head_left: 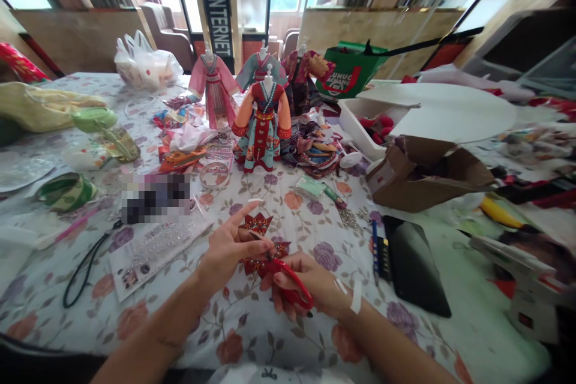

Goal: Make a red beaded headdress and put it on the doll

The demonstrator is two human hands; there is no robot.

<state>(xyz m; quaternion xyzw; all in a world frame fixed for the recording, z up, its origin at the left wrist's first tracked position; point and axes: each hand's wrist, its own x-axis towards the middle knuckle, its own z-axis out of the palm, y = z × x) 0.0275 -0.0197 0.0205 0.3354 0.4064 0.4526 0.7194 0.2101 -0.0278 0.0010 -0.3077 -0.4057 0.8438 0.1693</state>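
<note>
My right hand (310, 279) grips scissors with red handles (294, 285), their tips pointing toward my left hand. With thumb and fingers pinched beside the blades, my left hand (236, 246) is closed; what lies in the pinch is too small to make out. Its index finger is stretched forward, with a white strip (255, 200) at the fingertip. Under and around the fingers shows a red patterned piece with pointed edges (256, 224), partly hidden. More white strips (356, 296) stick to my right wrist.
Doll-sized robes on stands, one with orange sleeves (263, 126), stand ahead among fabric scraps. A tape roll (215, 174) and a packet of clear beads (157, 246) lie left. A black tablet (414, 261), pencil (375, 249) and cardboard box (414, 183) are at right.
</note>
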